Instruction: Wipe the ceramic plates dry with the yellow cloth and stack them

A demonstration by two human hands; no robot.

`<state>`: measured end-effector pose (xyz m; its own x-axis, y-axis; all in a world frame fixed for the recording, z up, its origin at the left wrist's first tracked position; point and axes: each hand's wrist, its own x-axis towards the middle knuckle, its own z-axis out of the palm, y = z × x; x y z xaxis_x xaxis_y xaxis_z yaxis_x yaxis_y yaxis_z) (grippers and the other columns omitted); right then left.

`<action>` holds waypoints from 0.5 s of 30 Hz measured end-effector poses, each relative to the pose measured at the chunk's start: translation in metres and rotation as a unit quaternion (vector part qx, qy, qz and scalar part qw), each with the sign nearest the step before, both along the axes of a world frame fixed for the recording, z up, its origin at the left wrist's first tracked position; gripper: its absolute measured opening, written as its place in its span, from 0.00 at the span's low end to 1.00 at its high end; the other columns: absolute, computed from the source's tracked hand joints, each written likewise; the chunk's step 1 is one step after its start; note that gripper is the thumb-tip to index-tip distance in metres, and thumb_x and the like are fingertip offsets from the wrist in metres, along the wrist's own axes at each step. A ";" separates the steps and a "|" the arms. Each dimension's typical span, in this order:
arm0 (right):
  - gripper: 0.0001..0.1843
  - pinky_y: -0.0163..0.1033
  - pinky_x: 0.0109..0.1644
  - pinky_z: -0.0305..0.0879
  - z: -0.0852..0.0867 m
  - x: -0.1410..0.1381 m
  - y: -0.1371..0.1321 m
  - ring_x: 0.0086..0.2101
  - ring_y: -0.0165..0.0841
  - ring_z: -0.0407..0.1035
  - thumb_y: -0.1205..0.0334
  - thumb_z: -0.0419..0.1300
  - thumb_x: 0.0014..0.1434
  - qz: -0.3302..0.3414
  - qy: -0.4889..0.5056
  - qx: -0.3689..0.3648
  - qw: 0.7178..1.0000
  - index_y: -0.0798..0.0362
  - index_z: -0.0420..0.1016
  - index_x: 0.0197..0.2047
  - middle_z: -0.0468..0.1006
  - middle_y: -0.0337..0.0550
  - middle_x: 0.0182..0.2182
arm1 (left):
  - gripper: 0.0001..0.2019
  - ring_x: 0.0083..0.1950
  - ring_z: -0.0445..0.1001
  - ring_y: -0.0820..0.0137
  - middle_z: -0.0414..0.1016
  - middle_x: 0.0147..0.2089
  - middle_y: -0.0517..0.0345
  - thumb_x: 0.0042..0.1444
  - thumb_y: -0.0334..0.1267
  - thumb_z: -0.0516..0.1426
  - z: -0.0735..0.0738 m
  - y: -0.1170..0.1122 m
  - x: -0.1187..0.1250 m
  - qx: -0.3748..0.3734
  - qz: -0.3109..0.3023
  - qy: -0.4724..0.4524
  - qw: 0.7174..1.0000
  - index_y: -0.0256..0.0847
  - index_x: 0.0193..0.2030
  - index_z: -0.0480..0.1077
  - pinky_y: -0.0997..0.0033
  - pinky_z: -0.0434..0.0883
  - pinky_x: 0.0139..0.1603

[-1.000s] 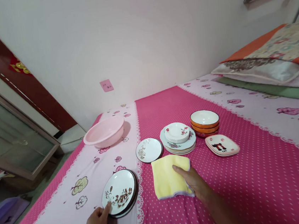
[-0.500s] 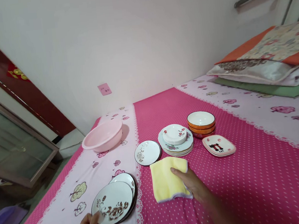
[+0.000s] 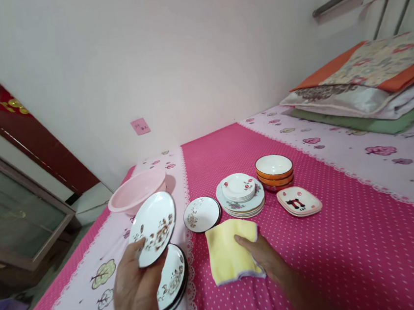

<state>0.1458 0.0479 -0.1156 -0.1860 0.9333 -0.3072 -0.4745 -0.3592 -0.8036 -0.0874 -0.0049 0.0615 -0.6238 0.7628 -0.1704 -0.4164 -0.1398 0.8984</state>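
My left hand (image 3: pixel 140 275) grips a white plate (image 3: pixel 155 227) with a brown flower pattern by its near edge, raised and tilted. Below it, partly behind the hand, lies a stack of similar dark-rimmed plates (image 3: pixel 173 279). My right hand (image 3: pixel 258 253) holds a folded yellow cloth (image 3: pixel 230 251) with a purple edge, thumb on top and fingers hidden underneath. Just beyond the cloth sits another flowered plate (image 3: pixel 200 214), apparently with one more under it. Beside that is a stack of larger plates (image 3: pixel 220 195) topped by small white plates (image 3: pixel 238 186) with red flowers.
A pink basin (image 3: pixel 136 189) stands at the back left, near the wall. Orange bowls (image 3: pixel 275 171) are stacked to the right of the plates, with squarish cat-pattern dishes (image 3: pixel 298 200) in front. Folded bedding (image 3: pixel 363 94) is piled at the far right of the bed.
My left hand has lifted the top plate off the flowered stack, moving it up and tilting it. My right hand stays on the yellow cloth. The view has shifted slightly.
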 end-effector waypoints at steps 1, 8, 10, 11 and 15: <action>0.23 0.46 0.48 0.80 0.002 -0.001 0.000 0.42 0.50 0.83 0.52 0.78 0.46 0.003 0.004 -0.002 1.000 0.49 0.82 0.45 0.88 0.48 0.40 | 0.29 0.58 0.80 0.49 0.85 0.52 0.48 0.52 0.27 0.59 0.004 0.012 0.010 0.014 -0.013 -0.020 1.000 0.41 0.63 0.72 0.44 0.78 0.59; 0.25 0.49 0.50 0.80 -0.008 -0.007 0.003 0.47 0.54 0.82 0.56 0.79 0.38 -0.008 0.047 -0.004 0.999 0.47 0.84 0.42 0.88 0.46 0.41 | 0.33 0.68 0.73 0.51 0.75 0.66 0.41 0.61 0.25 0.53 -0.003 0.069 0.073 0.077 -0.124 -0.260 0.955 0.40 0.74 0.62 0.35 0.62 0.71; 0.25 0.51 0.49 0.81 -0.013 -0.008 0.005 0.45 0.55 0.83 0.55 0.80 0.36 -0.013 0.050 -0.001 0.999 0.47 0.84 0.40 0.89 0.46 0.39 | 0.30 0.67 0.74 0.51 0.77 0.65 0.43 0.63 0.27 0.53 -0.012 0.071 0.077 0.086 -0.148 -0.271 0.947 0.41 0.72 0.65 0.35 0.61 0.72; 0.25 0.52 0.49 0.81 -0.015 -0.008 0.006 0.44 0.55 0.83 0.55 0.80 0.36 -0.014 0.049 -0.002 0.999 0.47 0.84 0.40 0.88 0.47 0.39 | 0.28 0.67 0.74 0.51 0.79 0.63 0.43 0.63 0.28 0.53 -0.017 0.069 0.077 0.091 -0.160 -0.280 0.942 0.41 0.71 0.67 0.36 0.61 0.72; 0.26 0.53 0.50 0.81 -0.016 -0.005 0.006 0.42 0.55 0.83 0.55 0.80 0.36 -0.004 0.042 -0.020 0.999 0.49 0.85 0.41 0.88 0.53 0.40 | 0.20 0.66 0.75 0.50 0.83 0.57 0.47 0.65 0.38 0.55 -0.040 0.052 0.073 0.082 -0.184 -0.336 0.920 0.45 0.60 0.78 0.38 0.64 0.71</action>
